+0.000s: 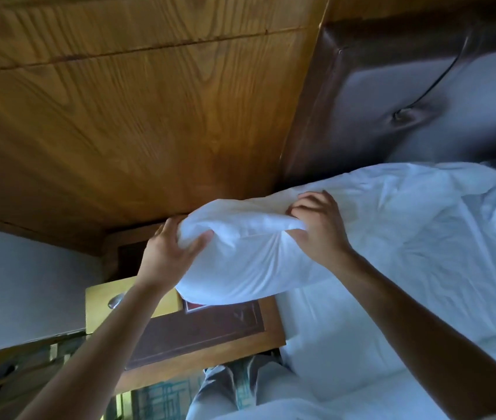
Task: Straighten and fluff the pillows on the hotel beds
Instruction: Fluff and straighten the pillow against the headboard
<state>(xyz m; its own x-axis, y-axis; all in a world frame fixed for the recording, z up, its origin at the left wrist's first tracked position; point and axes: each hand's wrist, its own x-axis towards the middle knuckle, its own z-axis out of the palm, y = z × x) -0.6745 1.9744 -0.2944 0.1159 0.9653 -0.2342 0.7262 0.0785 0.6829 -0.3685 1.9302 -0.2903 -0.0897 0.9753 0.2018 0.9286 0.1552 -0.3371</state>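
Here, both hands (168,256) (316,225) on pillow (255,262) end.

Readable text: none anywhere in the view.
Red card (195,305) on the nightstand (210,347): mostly hidden under the pillow (249,262); only a red corner with a pale border shows, with no letters legible.
Nightstand top: dark inlaid panel, no print or numbers.
Headboard (392,95): plain dark padded leather, no brand mark.
Bed linen (422,237): plain white, no tags or labels visible.
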